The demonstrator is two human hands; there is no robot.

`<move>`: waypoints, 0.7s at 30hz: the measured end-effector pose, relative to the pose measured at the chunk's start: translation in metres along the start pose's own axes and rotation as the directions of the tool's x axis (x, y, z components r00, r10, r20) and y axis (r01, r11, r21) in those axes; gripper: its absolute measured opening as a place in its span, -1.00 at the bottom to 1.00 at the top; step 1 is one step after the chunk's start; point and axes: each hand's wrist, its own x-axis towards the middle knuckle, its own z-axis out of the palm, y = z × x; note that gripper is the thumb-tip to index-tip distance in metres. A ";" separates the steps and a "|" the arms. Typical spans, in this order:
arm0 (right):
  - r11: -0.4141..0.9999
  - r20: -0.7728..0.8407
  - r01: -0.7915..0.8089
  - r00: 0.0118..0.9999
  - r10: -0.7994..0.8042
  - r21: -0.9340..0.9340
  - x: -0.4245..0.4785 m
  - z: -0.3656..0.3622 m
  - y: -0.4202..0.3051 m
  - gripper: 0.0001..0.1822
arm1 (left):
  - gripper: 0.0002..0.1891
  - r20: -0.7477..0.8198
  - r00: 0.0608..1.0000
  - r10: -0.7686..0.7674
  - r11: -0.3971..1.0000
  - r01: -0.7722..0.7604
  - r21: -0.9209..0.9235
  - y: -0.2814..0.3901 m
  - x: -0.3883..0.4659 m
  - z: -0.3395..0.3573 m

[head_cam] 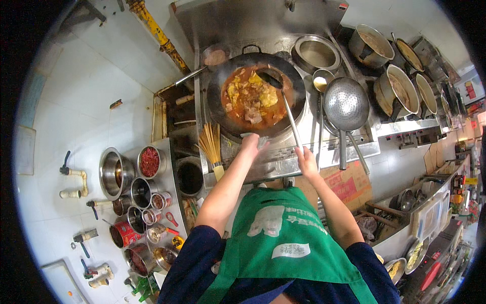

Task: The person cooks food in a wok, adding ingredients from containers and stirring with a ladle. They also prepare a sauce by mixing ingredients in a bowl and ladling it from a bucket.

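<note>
A dark iron wok (217, 102) sits on the steel range, filled with reddish-brown broth, meat pieces and yellow chunks of food (267, 97). At the wok's near rim, my left hand (251, 146) grips the near handle through a pale cloth (262, 142); the handle itself is hidden. The long metal handle of a ladle (291, 117) is in my right hand (307, 161). Its dark bowl (270, 78) rests in the broth on the wok's far right side.
A bamboo wok brush (211, 142) stands left of the wok. On its right are a second ladle (322, 80), a perforated strainer (346, 102) and a steel pot (318, 53). Several seasoning containers (149, 161) crowd the left counter. Saucepans (396, 91) stand on the right-hand stove.
</note>
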 end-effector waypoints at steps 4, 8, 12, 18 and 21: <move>0.995 -0.033 0.036 0.999 -0.040 -0.088 -0.014 -0.019 -0.046 -0.59 | -0.94 -0.009 0.993 0.118 0.985 -0.116 0.125 -0.012 -0.023 -0.005; 0.963 0.003 -0.003 1.000 0.005 -0.270 -0.006 -0.005 -0.074 -0.62 | -0.77 0.047 0.944 0.328 0.936 -0.331 0.123 -0.010 0.070 -0.050; 0.897 -0.124 0.014 0.989 -0.076 -0.441 -0.002 0.003 -0.038 -0.70 | -0.94 0.214 0.973 0.086 0.987 -0.113 0.118 -0.009 0.032 -0.031; 0.938 0.032 0.004 0.999 0.008 -0.346 -0.004 0.007 -0.026 -0.61 | -0.71 0.281 0.955 -0.094 0.993 0.111 -0.046 0.003 0.006 -0.026; 0.965 -0.052 0.024 0.998 -0.039 -0.263 -0.049 -0.016 -0.033 -0.42 | -0.31 0.299 0.924 -0.239 0.956 0.278 -0.097 0.002 -0.076 -0.023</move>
